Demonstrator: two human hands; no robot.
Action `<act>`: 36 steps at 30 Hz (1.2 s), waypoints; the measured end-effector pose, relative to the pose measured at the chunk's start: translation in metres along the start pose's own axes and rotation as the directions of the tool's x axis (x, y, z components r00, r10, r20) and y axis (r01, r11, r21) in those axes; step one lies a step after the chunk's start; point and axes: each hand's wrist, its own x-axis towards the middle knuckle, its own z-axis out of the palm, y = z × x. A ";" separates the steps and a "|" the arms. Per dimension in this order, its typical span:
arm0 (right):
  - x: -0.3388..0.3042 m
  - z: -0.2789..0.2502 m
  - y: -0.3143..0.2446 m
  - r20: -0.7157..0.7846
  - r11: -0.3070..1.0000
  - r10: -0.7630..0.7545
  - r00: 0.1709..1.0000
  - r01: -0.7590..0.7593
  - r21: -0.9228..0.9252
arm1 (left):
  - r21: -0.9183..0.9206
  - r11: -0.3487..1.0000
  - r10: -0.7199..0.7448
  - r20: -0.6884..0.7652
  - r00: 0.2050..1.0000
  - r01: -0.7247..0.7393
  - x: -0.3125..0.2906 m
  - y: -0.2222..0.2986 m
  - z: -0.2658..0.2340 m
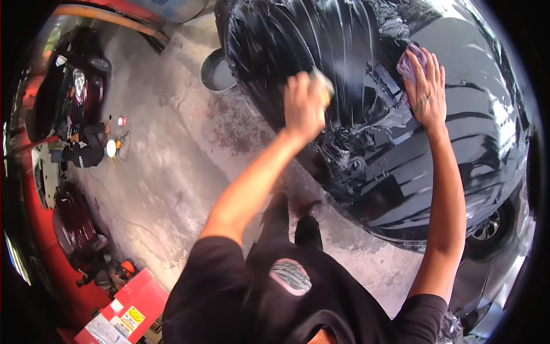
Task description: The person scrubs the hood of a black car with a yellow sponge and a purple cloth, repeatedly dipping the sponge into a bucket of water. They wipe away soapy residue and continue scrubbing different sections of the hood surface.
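A dark car (395, 198) with a glossy body fills the upper right, its near panel coated in streaky, wet-looking smears and some foam. My left hand (305, 109) is over the smeared area, its fingers closed round a pale yellowish sponge-like block (323, 87) blurred by motion. Farther right, my right hand (427, 94) lies on the bodywork with a crumpled purple cloth (405, 67) under its fingers and thumb. The cloth touches the panel at the border between the smears and the cleaner, shiny surface.
A dark bucket (219, 73) of greyish liquid stands on the wet concrete floor (154, 189) beside the car. At the far left a person (90, 146) crouches by a dark red car (71, 86). A red cabinet (129, 309) is at lower left; a thin cable crosses the floor.
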 end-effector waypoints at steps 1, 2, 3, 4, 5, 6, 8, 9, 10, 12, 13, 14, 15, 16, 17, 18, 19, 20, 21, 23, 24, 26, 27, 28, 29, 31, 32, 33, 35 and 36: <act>0.000 -0.004 -0.002 0.012 1.000 0.003 1.000 -0.003 0.001 | -0.079 0.993 0.086 -0.013 0.996 -0.086 -0.036 0.014 -0.004; 0.001 -0.006 -0.002 0.030 1.000 0.008 1.000 -0.008 0.016 | -0.101 0.988 0.117 -0.012 0.993 -0.117 -0.045 0.012 -0.007; 0.003 -0.005 -0.004 0.032 1.000 0.012 0.999 -0.013 0.010 | -0.072 0.987 0.146 -0.005 0.989 -0.146 -0.024 0.000 -0.007; 0.001 -0.007 -0.003 0.036 1.000 0.019 0.999 -0.019 0.002 | -0.047 0.984 0.175 0.004 0.985 -0.174 0.009 -0.018 -0.001; 0.002 -0.004 -0.006 0.035 1.000 0.015 0.999 -0.015 0.006 | -0.007 0.980 0.197 0.012 0.980 -0.197 0.048 -0.038 0.001; 0.003 -0.005 -0.006 0.054 1.000 0.025 0.998 -0.024 -0.006 | 0.001 0.990 0.142 0.000 0.990 -0.142 0.099 -0.060 0.006; 0.011 0.002 -0.018 0.020 0.999 -0.012 1.000 0.012 0.034 | 0.033 0.999 0.024 -0.089 0.996 -0.021 0.180 -0.107 0.002; 0.018 0.002 -0.024 0.000 0.998 -0.035 0.999 0.035 0.054 | 0.048 0.998 -0.024 -0.183 0.983 0.033 0.201 -0.124 -0.003; 0.014 0.006 -0.018 0.008 0.999 -0.024 1.000 0.024 0.028 | 0.053 0.997 -0.051 -0.181 0.982 0.062 0.190 -0.114 0.008; 0.006 0.003 -0.012 0.038 1.000 0.000 0.999 0.000 0.003 | 0.008 1.000 -0.001 -0.078 0.997 0.002 0.148 -0.075 0.009; 0.000 -0.004 -0.004 0.052 0.999 0.027 0.998 -0.026 -0.022 | -0.026 0.999 0.019 -0.025 1.000 -0.019 0.101 -0.033 0.006; -0.005 -0.008 0.000 0.050 0.999 0.033 0.998 -0.032 -0.026 | -0.037 0.997 0.066 0.117 0.991 -0.062 0.048 0.003 -0.003; -0.004 -0.009 -0.003 0.048 0.999 0.034 0.998 -0.033 -0.020 | -0.023 0.986 0.167 0.071 0.983 -0.166 -0.014 0.022 -0.004; -0.006 -0.007 -0.003 0.053 0.999 0.037 0.998 -0.036 -0.019 | -0.074 0.986 0.158 0.127 0.979 -0.150 -0.043 0.031 -0.010; -0.004 -0.005 -0.002 0.049 0.999 0.040 0.998 -0.039 -0.021 | -0.120 0.983 0.158 0.176 0.972 -0.138 -0.050 0.027 -0.013; -0.001 -0.006 -0.004 0.063 0.999 0.040 0.997 -0.040 -0.014 | -0.059 0.971 0.236 0.074 0.969 -0.232 -0.019 0.014 -0.008; -0.002 -0.008 -0.005 0.068 0.999 0.039 0.997 -0.039 -0.015 | -0.073 0.974 0.220 0.083 0.972 -0.214 0.026 0.004 0.000; 0.003 -0.008 -0.008 0.057 0.999 0.037 0.998 -0.036 -0.006 | -0.005 0.966 0.257 0.038 0.966 -0.257 0.078 -0.012 0.008; 0.007 -0.008 -0.013 0.050 1.000 0.028 0.998 -0.028 0.010 | 0.022 0.976 0.215 0.034 0.976 -0.215 0.135 -0.030 0.014; 0.018 -0.004 -0.024 0.024 1.000 0.013 1.000 -0.014 0.025 | 0.080 0.990 0.119 -0.064 0.991 -0.114 0.222 -0.063 0.020; 0.016 -0.003 -0.022 0.027 1.000 0.018 0.999 -0.019 0.022 | 0.095 0.992 0.087 -0.062 0.994 -0.081 0.234 -0.059 0.024; 0.006 -0.002 -0.012 0.045 1.000 0.031 0.999 -0.030 -0.007 | 0.023 0.994 0.109 -0.018 0.994 -0.108 0.185 -0.038 0.025; 0.004 -0.006 -0.008 0.055 0.999 0.046 0.997 -0.044 -0.025 | -0.009 0.991 0.136 -0.002 0.991 -0.136 0.153 -0.022 0.021; 0.000 -0.008 -0.005 0.064 0.998 0.062 0.996 -0.060 -0.034 | -0.011 0.992 0.125 0.051 0.991 -0.125 0.100 -0.007 0.013; -0.003 -0.008 -0.005 0.077 0.996 0.078 0.994 -0.075 -0.039 | -0.034 0.990 0.141 0.062 0.988 -0.139 0.041 0.004 0.005; -0.002 -0.013 -0.010 0.079 0.996 0.081 0.994 -0.079 -0.038 | -0.112 0.984 0.151 0.125 0.981 -0.137 -0.051 0.008 -0.015; 0.001 -0.013 -0.011 0.075 0.996 0.085 0.994 -0.082 -0.046 | -0.094 0.981 0.180 0.103 0.978 -0.170 -0.037 0.001 -0.013; -0.001 -0.012 -0.011 0.079 0.995 0.084 0.993 -0.080 -0.053 | -0.075 0.978 0.201 0.083 0.976 -0.195 -0.016 -0.004 -0.009; 0.001 -0.011 -0.006 0.044 0.997 0.067 0.997 -0.065 -0.040 | 0.006 0.983 0.183 0.087 0.979 -0.184 0.085 -0.025 0.001; 0.003 -0.009 -0.013 0.027 0.999 0.045 0.999 -0.044 -0.018 | 0.040 0.995 0.087 0.068 0.994 -0.089 0.142 -0.047 0.007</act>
